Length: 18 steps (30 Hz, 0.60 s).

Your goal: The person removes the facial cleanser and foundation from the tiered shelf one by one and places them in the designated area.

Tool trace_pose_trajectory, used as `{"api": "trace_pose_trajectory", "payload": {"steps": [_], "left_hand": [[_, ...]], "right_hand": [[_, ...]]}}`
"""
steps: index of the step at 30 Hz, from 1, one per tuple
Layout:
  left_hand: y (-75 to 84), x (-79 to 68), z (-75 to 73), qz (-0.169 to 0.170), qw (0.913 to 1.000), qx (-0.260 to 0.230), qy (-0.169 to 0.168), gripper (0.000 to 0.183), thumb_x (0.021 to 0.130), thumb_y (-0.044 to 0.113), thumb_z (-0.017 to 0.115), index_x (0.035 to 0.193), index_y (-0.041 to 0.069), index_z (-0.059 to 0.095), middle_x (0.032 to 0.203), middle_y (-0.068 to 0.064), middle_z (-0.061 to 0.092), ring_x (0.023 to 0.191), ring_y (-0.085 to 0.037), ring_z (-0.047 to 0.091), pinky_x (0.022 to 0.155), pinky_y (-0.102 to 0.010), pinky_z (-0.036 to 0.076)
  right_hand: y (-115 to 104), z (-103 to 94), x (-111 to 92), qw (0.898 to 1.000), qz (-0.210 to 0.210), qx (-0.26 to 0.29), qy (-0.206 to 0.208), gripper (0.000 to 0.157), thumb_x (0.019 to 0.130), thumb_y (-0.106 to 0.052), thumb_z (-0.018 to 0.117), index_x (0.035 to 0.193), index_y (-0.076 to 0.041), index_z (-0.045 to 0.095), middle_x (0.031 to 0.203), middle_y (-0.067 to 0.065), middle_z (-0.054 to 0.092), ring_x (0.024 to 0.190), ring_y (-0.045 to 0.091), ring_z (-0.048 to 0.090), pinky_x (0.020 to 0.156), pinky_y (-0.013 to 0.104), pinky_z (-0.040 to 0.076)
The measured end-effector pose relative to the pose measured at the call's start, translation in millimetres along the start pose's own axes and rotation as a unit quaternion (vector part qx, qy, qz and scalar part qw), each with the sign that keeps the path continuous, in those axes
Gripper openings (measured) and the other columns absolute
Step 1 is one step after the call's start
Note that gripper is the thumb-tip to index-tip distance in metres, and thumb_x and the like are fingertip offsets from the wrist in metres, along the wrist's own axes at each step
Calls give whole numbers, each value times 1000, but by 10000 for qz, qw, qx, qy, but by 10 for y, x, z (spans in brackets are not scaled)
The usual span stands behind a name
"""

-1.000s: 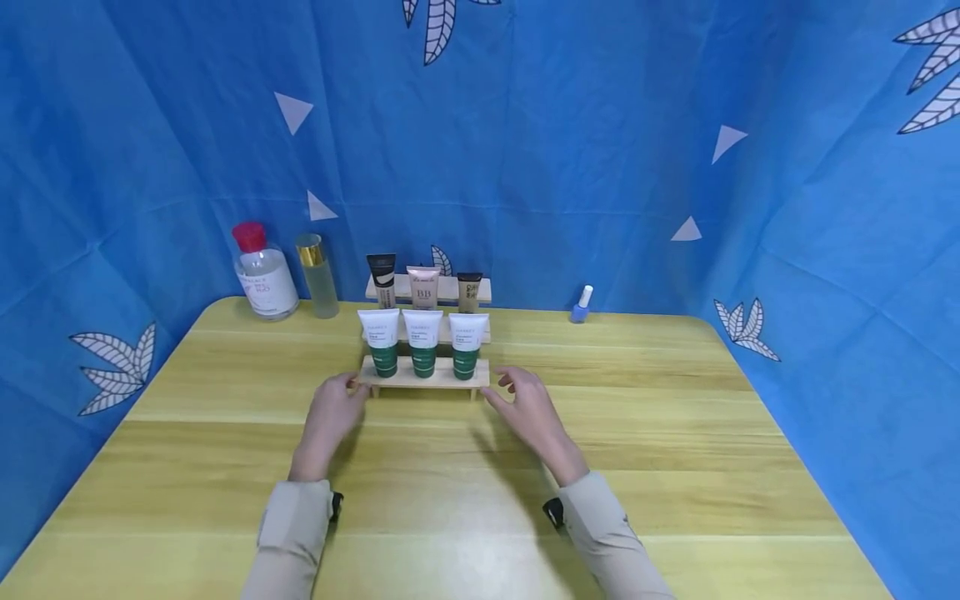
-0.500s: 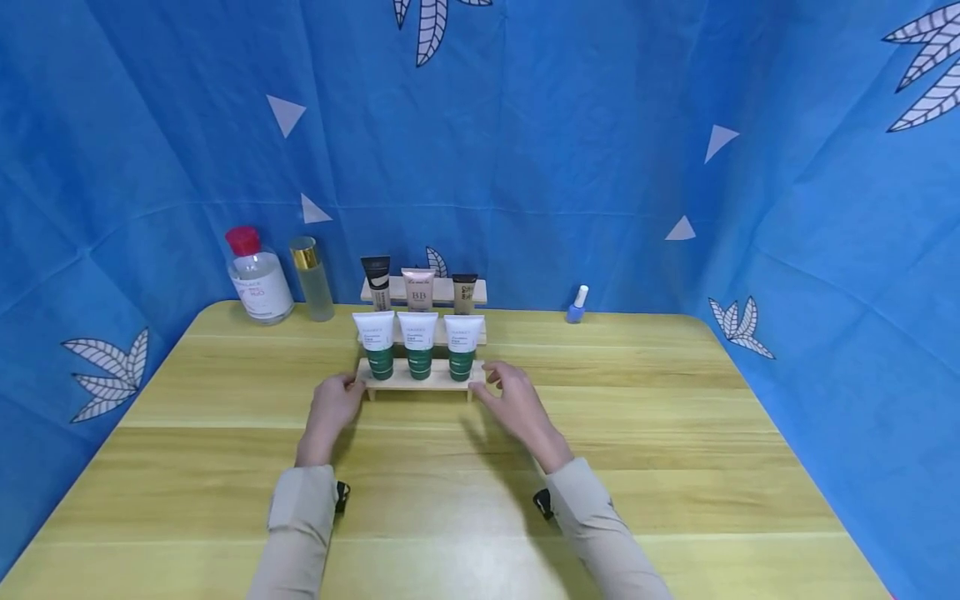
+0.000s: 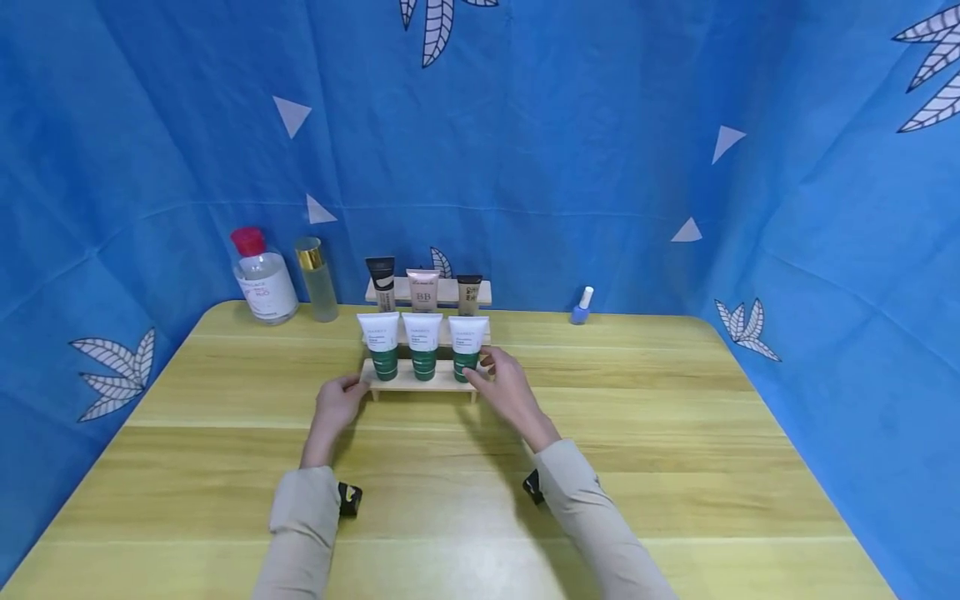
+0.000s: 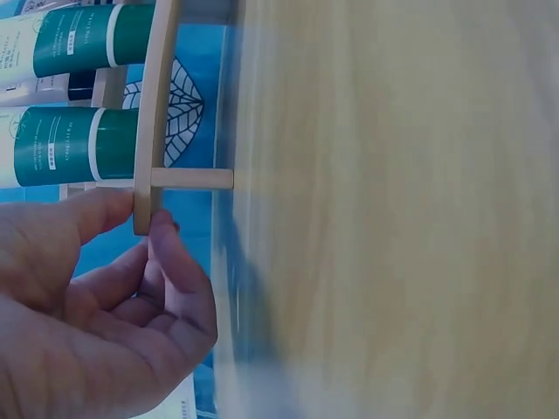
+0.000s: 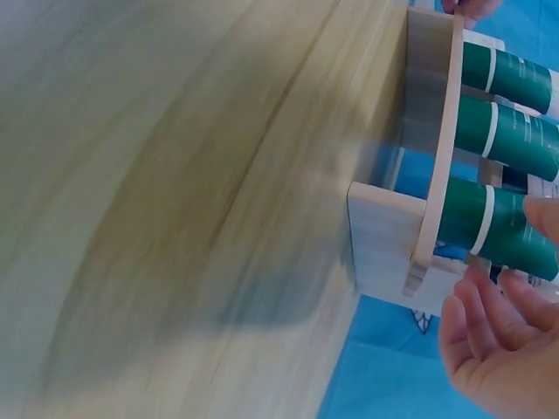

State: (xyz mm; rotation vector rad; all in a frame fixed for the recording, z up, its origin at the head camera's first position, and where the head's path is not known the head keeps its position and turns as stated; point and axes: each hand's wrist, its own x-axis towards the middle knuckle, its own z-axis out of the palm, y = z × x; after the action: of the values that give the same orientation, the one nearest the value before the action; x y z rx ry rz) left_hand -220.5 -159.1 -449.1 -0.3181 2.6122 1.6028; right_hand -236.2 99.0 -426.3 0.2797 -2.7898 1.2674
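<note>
A tiered wooden display rack [image 3: 408, 379] stands toward the back of the table. On its front tier, a row of white-and-green squeeze tubes stands caps down. My left hand [image 3: 337, 408] pinches the left end of this tier, thumb above and fingertips below, as the left wrist view shows at the rack [image 4: 155, 122]. At the other end, my right hand [image 3: 510, 387] holds the rightmost tube [image 3: 467, 337] low down. In the right wrist view, its thumb lies across the tube [image 5: 500, 229] and its fingertips are at the tube's edge; how firm the hold is stays unclear.
A black tube [image 3: 382, 283], a pink BB tube [image 3: 423, 292] and a dark-capped tube [image 3: 468, 296] stand farther back on the rack. Left of it are a red-capped bottle [image 3: 267, 287] and a gold-capped bottle [image 3: 320, 287]. A purple nail polish bottle [image 3: 581, 312] stands right. Blue cloth surrounds the table.
My right hand has moved from beside the rack's right end, up and left, to the rightmost green-and-white tube. My left hand stays at the rack's left end.
</note>
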Motion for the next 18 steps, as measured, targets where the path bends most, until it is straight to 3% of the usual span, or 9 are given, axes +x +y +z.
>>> {"api": "trace_pose_trajectory", "payload": {"steps": [7, 18], "left_hand": [[-15, -11, 36, -71, 9995, -193, 225, 44, 98, 20, 48, 128, -13, 50, 124, -31, 55, 108, -33, 53, 88, -39, 44], [-14, 3, 32, -15, 9993, -197, 317, 43, 98, 19, 48, 127, -12, 51, 120, -30, 57, 104, -32, 55, 85, -36, 46]], "right_hand": [[24, 80, 45, 9997, -3, 248, -15, 42, 90, -21, 67, 123, 2, 54, 105, 15, 62, 94, 24, 59, 82, 36, 51], [36, 131, 88, 9988, 146, 468, -91, 47, 89, -21, 68, 126, 2, 50, 107, 15, 62, 94, 25, 61, 82, 35, 51]]}}
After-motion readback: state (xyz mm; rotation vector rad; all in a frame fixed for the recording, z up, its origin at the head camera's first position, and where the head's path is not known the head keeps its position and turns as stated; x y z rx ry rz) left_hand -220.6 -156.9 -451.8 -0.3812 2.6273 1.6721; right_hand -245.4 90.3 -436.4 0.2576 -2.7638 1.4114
